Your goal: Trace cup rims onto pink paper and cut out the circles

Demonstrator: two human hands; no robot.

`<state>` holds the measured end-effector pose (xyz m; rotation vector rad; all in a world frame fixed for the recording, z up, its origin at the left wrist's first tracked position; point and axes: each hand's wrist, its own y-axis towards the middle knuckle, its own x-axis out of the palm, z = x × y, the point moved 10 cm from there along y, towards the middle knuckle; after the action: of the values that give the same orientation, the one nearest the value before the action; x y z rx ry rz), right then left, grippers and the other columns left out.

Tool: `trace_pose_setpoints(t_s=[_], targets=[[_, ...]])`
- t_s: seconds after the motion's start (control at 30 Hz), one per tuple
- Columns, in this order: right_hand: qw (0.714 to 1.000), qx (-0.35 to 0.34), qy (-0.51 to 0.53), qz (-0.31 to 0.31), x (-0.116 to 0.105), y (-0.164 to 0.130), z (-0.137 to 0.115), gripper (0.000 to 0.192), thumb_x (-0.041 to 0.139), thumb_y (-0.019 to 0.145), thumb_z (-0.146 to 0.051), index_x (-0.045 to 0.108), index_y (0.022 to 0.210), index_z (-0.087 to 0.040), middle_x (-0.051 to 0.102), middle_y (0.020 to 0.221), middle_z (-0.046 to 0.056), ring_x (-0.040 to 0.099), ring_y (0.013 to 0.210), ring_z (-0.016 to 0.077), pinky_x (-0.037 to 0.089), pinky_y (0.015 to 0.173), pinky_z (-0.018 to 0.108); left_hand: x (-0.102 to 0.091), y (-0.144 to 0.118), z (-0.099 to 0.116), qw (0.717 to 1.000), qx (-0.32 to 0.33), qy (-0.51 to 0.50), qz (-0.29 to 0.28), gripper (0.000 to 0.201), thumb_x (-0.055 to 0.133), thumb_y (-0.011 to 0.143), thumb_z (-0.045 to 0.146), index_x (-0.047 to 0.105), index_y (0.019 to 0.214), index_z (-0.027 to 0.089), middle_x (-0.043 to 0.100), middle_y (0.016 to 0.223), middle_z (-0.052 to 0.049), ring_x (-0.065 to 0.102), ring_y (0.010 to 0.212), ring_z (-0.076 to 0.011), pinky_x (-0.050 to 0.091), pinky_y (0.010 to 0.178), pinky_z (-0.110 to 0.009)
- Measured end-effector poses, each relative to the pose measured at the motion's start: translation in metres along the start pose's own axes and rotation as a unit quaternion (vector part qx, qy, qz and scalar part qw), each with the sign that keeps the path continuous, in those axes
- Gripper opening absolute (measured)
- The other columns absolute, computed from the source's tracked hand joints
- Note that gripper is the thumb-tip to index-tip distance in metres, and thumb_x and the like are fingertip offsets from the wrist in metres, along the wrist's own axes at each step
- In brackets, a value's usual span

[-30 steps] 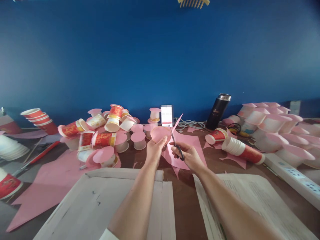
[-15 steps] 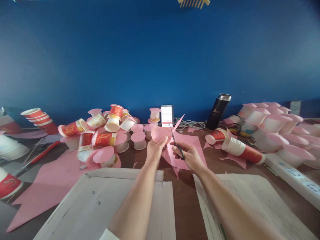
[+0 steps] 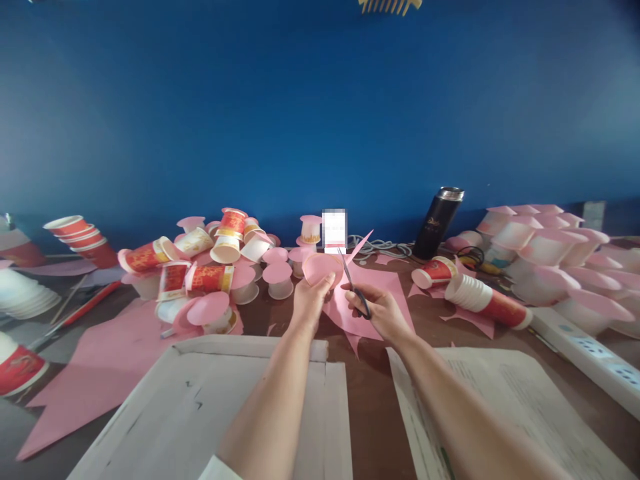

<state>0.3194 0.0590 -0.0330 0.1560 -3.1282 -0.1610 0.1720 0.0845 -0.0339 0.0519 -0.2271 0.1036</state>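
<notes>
My left hand (image 3: 309, 305) pinches a rounded piece of pink paper (image 3: 319, 267), thumb on its near face. What lies behind the paper is hidden. Around the dark handles of a pair of scissors (image 3: 361, 301), the fingers of my right hand (image 3: 381, 312) are closed. The scissor blades point up along the right edge of the rounded piece. A narrow pink paper strip (image 3: 361, 245) sticks up just right of the blades. Below both hands a larger pink paper sheet (image 3: 393, 293) lies on the brown table (image 3: 373, 413).
Paper cups with pink discs (image 3: 233, 267) crowd the left, and more are piled (image 3: 555, 247) at right. A black flask (image 3: 437, 223), a white cable (image 3: 377, 248), a stack of cups (image 3: 490, 303) and a power strip (image 3: 585, 347) stand or lie right. Flat cardboard (image 3: 225, 400) lies in front.
The pink strip beside the scissors leans slightly further right. Both hands stay almost where they were, and the whole view has shifted a little.
</notes>
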Motion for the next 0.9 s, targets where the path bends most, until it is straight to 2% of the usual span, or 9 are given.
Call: trace_pose_setpoints(t_s=[0.17, 0.43, 0.9], targets=[[1.0, -0.014, -0.002, -0.015, 0.0041, -0.0006, -0.0039, 0.042, 0.072, 0.07, -0.048, 0.07, 0.101, -0.019, 0.062, 0.07, 0.001, 0.055, 0.063, 0.012, 0.048, 0.062, 0.027, -0.0022, 0.0017, -0.0036, 1.0, -0.005, 0.006, 0.006, 0.035, 0.071, 0.065, 0.044, 0.054, 0.057, 0.015, 0.045, 0.05, 0.003, 0.04, 0.049, -0.0093, 0.032, 0.051, -0.024], [0.999, 0.0, -0.034, 0.01, -0.0008, 0.0007, -0.002, 0.049, 0.072, 0.068, -0.053, 0.071, 0.101, -0.017, 0.06, 0.067, 0.002, 0.054, 0.06, 0.0126, 0.047, 0.058, 0.027, -0.0024, 0.0057, -0.007, 1.0, 0.007, 0.025, 0.004, 0.037, 0.07, 0.067, 0.046, 0.055, 0.055, 0.014, 0.047, 0.05, 0.001, 0.041, 0.049, -0.0097, 0.032, 0.05, -0.025], [1.0, 0.002, 0.01, 0.015, -0.002, 0.0012, 0.0001, 0.049, 0.075, 0.064, -0.05, 0.072, 0.099, -0.015, 0.058, 0.063, 0.0, 0.051, 0.055, 0.011, 0.048, 0.054, 0.027, -0.0047, 0.0035, -0.0065, 1.0, -0.006, 0.005, 0.012, 0.037, 0.074, 0.061, 0.048, 0.063, 0.06, 0.013, 0.049, 0.049, 0.002, 0.041, 0.048, -0.0091, 0.033, 0.049, -0.023]])
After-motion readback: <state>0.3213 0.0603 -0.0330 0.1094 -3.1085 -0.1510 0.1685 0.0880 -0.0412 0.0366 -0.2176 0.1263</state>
